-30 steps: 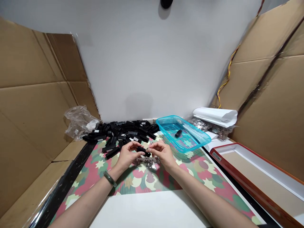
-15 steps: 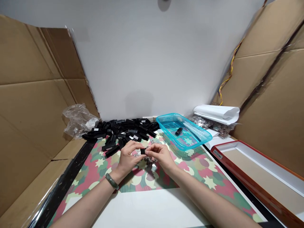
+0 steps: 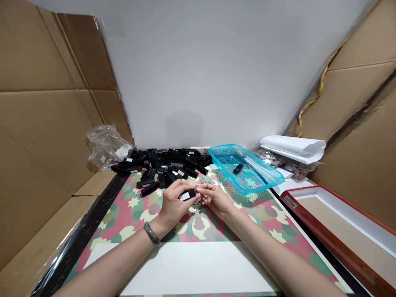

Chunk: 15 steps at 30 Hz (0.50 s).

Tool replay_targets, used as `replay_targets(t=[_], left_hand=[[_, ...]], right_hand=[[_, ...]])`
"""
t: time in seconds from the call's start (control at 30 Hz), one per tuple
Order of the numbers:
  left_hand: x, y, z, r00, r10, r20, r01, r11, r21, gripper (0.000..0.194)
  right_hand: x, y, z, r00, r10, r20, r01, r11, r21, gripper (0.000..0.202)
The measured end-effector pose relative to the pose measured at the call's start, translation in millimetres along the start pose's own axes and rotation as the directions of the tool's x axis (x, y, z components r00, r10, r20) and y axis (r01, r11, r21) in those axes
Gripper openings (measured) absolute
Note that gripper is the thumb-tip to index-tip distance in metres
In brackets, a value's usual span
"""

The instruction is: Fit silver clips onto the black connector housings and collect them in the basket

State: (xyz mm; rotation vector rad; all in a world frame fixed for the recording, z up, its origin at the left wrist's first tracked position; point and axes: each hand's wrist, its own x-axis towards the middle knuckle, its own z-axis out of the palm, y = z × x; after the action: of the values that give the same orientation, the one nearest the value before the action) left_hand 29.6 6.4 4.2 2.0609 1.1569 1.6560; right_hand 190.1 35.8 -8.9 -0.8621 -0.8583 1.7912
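My left hand (image 3: 173, 203), with a dark green bangle (image 3: 151, 234) at the wrist, is closed on a small black plastic block (image 3: 187, 194) that bears a white label. At the block's right end, my right hand (image 3: 214, 199) has thumb and forefinger pinched together; whatever they hold is too small to make out. Beneath and behind the hands lies a heap of small shiny metal pieces (image 3: 198, 206), partly hidden by the fingers. Beyond my left hand spreads a large pile of similar black plastic pieces (image 3: 167, 161), some with white labels.
A blue plastic basket (image 3: 266, 184) stands at the back right with one black piece (image 3: 238, 168) inside. Clear bags of metal parts (image 3: 298, 170) lie beside it under white paper (image 3: 292, 147). A red-edged box lid (image 3: 328, 235) is at right. Cardboard walls (image 3: 46, 136) flank the patterned mat.
The black block has turned in my left hand, so its white label now shows. My right fingers remain at its right end. The whole view has shifted slightly.
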Motion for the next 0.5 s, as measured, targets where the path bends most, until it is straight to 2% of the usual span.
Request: replay_targets(t=[0.27,0.5], left_hand=[[3.1,0.3,-2.0,0.995,-0.104,-0.001,0.104,0.991,0.079,0.010],[1.9,-1.0,-1.4,0.992,-0.122,0.024,0.121,0.991,0.050,0.007]], right_hand=[[2.6,-0.2,-3.3,0.999,0.043,0.015,-0.043,0.999,-0.026,0.031],[0.3,-0.4,-2.3,0.999,0.050,0.019,-0.049,0.998,-0.041,0.033]])
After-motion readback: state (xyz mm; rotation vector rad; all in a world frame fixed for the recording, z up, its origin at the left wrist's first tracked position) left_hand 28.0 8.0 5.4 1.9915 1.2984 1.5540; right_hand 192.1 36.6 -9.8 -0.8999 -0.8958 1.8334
